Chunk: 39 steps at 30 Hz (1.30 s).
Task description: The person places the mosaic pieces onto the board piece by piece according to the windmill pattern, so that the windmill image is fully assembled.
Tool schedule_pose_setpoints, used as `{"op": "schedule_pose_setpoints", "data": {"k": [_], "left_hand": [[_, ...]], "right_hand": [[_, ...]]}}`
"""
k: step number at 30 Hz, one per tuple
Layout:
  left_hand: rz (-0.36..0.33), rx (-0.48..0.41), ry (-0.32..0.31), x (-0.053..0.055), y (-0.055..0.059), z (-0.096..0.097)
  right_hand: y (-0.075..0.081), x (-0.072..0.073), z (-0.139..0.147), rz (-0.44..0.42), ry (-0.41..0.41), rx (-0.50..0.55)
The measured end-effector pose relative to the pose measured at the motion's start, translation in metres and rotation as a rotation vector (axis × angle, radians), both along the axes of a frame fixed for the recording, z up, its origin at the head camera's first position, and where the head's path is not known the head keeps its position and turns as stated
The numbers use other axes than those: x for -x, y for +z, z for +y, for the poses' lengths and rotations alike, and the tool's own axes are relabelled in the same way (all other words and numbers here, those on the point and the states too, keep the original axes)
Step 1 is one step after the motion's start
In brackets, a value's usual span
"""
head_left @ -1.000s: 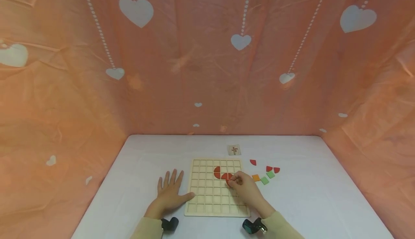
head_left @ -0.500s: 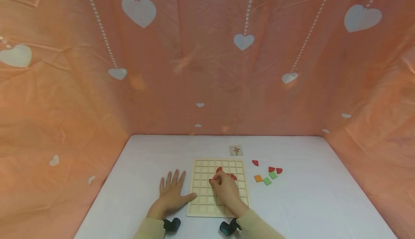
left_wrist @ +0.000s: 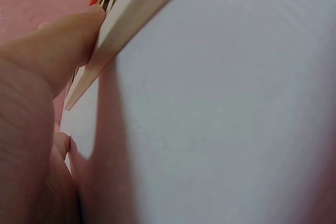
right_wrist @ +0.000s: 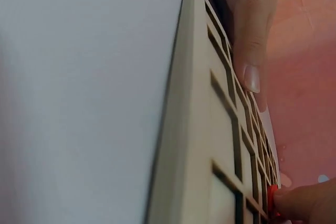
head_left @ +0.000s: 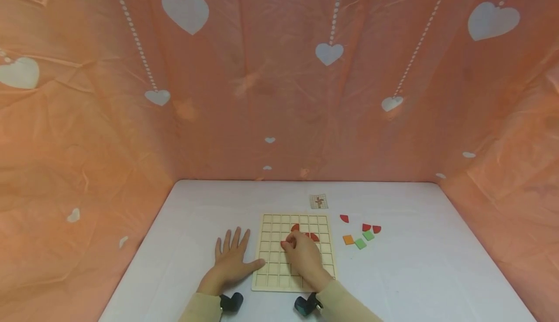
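A pale wooden grid board (head_left: 272,268) lies on the white table. My left hand (head_left: 230,263) rests flat at its left, fingers spread, with the thumb (left_wrist: 79,35) on the board's edge. Over the middle of the board, my right hand (head_left: 304,256) pinches a red quarter-circle tile (head_left: 283,244) between thumb and fingertips, right at the grid; in the right wrist view the red tile (right_wrist: 271,198) sits at the ridges. Other red tiles lie in the board's cells, one above the hand (head_left: 295,227) and one to its right (head_left: 314,237), partly covered by the fingers.
Right of the board lie several loose tiles: red quarter circles (head_left: 344,218), an orange square (head_left: 348,240) and green squares (head_left: 360,244). A small pattern card (head_left: 319,201) lies behind the board. An orange curtain with hearts (head_left: 279,93) surrounds the table.
My right hand has moved left across the board with the red tile, from the cells at the right to the middle, then held nearly still. The left hand stays on the board's edge.
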<state>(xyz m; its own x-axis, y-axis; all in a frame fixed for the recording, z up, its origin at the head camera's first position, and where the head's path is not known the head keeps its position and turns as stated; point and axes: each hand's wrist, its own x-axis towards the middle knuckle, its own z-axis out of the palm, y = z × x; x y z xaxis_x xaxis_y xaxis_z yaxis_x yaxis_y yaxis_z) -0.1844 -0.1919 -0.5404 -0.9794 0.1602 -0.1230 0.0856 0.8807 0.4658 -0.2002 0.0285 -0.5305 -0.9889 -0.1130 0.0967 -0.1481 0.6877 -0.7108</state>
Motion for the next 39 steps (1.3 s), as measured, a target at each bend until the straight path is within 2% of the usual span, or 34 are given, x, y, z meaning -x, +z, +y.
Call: {"op": "schedule_pose_setpoints", "data": {"k": [14, 21, 26, 33, 39], "left_hand": [[0.014, 0.001, 0.003, 0.000, 0.002, 0.000], [-0.010, 0.016, 0.026, -0.002, -0.001, -0.001], [-0.004, 0.005, 0.042, -0.003, -0.003, 0.000], [-0.004, 0.005, 0.041, -0.001, -0.006, -0.001], [-0.006, -0.002, 0.028, -0.001, -0.005, 0.000]], "right_hand": [[0.008, -0.002, -0.001, 0.003, 0.017, -0.009], [0.009, -0.001, 0.012, 0.030, 0.046, 0.036], [0.015, 0.010, 0.048, 0.074, -0.024, 0.080], [0.018, 0.024, 0.118, 0.004, -0.171, 0.075], [0.021, 0.028, 0.175, -0.052, -0.204, 0.027]]}}
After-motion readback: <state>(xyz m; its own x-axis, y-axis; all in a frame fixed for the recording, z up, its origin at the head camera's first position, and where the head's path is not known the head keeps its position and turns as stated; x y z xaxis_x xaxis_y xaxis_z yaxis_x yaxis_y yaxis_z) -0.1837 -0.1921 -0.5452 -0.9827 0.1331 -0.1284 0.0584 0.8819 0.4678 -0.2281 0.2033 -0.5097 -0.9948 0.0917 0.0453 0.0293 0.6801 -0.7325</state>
